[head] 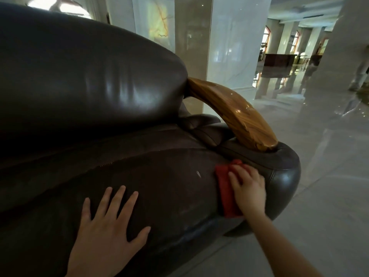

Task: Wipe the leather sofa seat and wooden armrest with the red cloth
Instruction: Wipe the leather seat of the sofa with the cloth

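A dark brown leather sofa seat (159, 176) fills the lower middle, with its padded backrest (89, 76) above. The curved wooden armrest (235, 112) arches down to the seat's right end. A folded red cloth (224, 186) lies on the right part of the seat cushion, just below the armrest's foot. My right hand (248, 188) presses flat on the cloth and covers its right half. My left hand (107, 226) rests flat on the front of the seat with fingers spread, holding nothing.
A glossy pale tiled floor (319, 196) stretches to the right of the sofa. White pillars (235, 43) stand behind the armrest and at the far right. Dark furniture (279, 59) stands far back in the hall.
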